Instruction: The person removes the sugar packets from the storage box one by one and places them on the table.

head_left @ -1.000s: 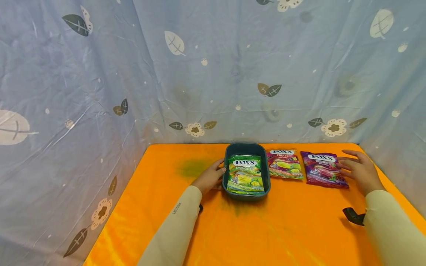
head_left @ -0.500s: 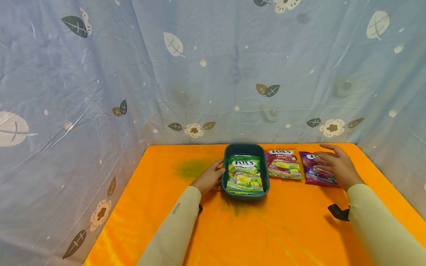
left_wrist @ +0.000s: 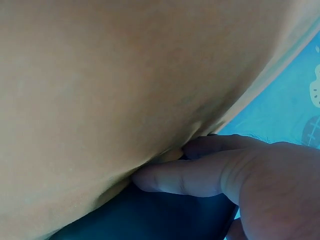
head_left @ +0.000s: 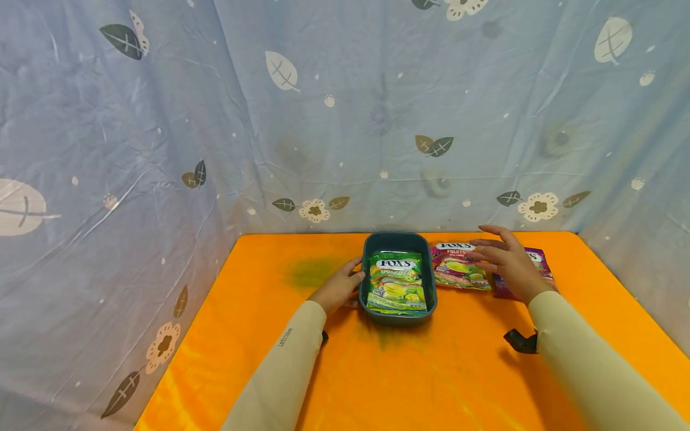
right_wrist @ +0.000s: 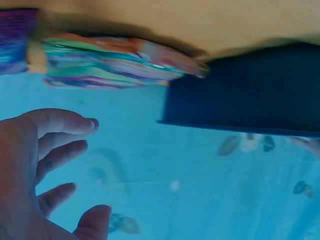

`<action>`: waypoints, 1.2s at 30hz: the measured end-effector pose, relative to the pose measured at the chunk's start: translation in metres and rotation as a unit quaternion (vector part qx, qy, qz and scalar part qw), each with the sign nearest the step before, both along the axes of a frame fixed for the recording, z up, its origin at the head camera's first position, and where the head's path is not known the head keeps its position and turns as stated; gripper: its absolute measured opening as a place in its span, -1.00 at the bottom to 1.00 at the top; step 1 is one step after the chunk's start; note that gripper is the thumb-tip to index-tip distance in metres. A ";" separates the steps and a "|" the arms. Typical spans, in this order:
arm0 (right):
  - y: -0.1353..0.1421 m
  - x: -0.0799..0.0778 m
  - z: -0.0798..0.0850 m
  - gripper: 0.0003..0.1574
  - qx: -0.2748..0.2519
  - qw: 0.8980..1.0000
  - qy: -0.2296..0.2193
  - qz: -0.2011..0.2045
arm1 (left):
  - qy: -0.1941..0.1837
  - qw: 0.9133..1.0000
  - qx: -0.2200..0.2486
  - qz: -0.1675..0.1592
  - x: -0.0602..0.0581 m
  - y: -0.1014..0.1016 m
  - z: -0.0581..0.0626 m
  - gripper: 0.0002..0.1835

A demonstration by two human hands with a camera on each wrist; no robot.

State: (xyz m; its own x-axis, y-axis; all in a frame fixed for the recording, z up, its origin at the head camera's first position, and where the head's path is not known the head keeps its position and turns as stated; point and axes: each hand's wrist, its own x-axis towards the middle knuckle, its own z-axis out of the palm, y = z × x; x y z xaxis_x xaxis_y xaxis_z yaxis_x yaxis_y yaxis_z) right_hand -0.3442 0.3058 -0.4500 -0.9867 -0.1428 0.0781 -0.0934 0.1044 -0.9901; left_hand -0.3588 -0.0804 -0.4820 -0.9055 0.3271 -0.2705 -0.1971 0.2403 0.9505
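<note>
In the head view, a dark blue-green plastic bin (head_left: 398,321) holds a green Fox's Spring Tea candy bag (head_left: 396,288). My left hand (head_left: 336,288) touches the bin's left wall with fairly straight fingers; the left wrist view shows fingers (left_wrist: 185,175) along the dark wall. To the bin's right lies a red Fox's Fruits candy bag (head_left: 458,270). My right hand (head_left: 509,263) hovers with spread fingers, between that bag and the purple Fox's Berries bag (head_left: 541,268), which it partly covers. Nothing sits in its fingers in the right wrist view.
Everything lies on an orange table cover (head_left: 431,377), its back edge against a grey-blue patterned curtain (head_left: 377,149). The curtain also rises on the left and right sides. A black strap piece (head_left: 520,341) juts from my right wrist.
My right hand has moved left, from the purple bag's right edge across it toward the red bag. My left hand, the bin and the bags have stayed in place.
</note>
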 end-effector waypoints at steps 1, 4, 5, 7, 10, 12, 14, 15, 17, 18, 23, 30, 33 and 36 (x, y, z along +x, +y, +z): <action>-0.005 0.000 0.001 -0.26 -0.004 1.000 0.000 0.006 | 0.001 1.000 -0.001 0.000 0.000 0.000 0.000 -0.42; -0.019 0.000 0.004 -0.28 -0.022 1.000 -0.001 0.021 | 0.006 1.000 -0.003 0.000 -0.001 0.000 -0.001 -0.42; -0.024 0.000 0.006 -0.28 -0.024 0.999 0.000 0.024 | 0.007 1.000 -0.001 -0.002 -0.001 0.000 -0.001 -0.42; -0.033 0.001 0.008 -0.25 -0.027 0.999 0.005 0.033 | 0.008 1.000 -0.002 -0.004 -0.002 0.000 -0.002 -0.43; -0.046 0.001 0.012 -0.22 -0.027 0.999 0.015 0.043 | 0.009 1.000 -0.002 -0.007 -0.003 0.000 -0.004 -0.44; -0.053 0.001 0.013 -0.21 -0.036 0.998 0.019 0.050 | 0.009 1.000 -0.006 -0.006 -0.004 0.000 -0.004 -0.44; -0.060 0.000 0.014 -0.22 -0.044 0.997 0.018 0.054 | 0.009 1.000 -0.009 -0.004 -0.004 0.000 -0.004 -0.44; -0.063 0.000 0.015 -0.23 -0.050 0.997 0.017 0.057 | 0.010 1.000 -0.009 -0.004 -0.004 0.000 -0.004 -0.44; -0.070 0.000 0.015 -0.23 -0.068 0.996 0.011 0.063 | 0.009 1.000 -0.010 -0.004 -0.005 0.000 -0.005 -0.44; -0.074 0.000 0.014 -0.22 -0.078 0.995 0.009 0.069 | 0.010 1.000 -0.010 -0.004 -0.005 0.000 -0.005 -0.45; -0.097 0.005 0.009 -0.21 -0.113 0.990 0.006 0.082 | 0.011 1.000 -0.008 -0.004 -0.004 -0.001 -0.006 -0.45; -0.122 0.011 -0.002 -0.17 -0.124 0.990 0.004 0.070 | 0.015 1.000 -0.003 -0.004 -0.004 0.000 -0.007 -0.45; -0.132 0.011 -0.004 -0.15 -0.103 0.994 -0.002 0.039 | 0.011 1.000 -0.004 -0.008 -0.004 0.001 -0.008 -0.44; -0.142 0.011 -0.006 -0.13 -0.063 0.998 -0.007 0.008 | 0.009 1.000 -0.003 -0.006 -0.006 -0.001 -0.009 -0.44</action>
State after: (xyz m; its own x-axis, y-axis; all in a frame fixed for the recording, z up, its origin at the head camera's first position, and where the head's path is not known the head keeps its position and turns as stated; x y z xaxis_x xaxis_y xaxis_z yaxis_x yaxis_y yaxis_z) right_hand -0.3333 0.1640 -0.4563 -0.9856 -0.1479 0.0818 -0.0793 -0.0228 -0.9966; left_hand -0.3644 -0.0810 -0.4914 -0.9061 0.3363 -0.2567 -0.1777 0.2481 0.9523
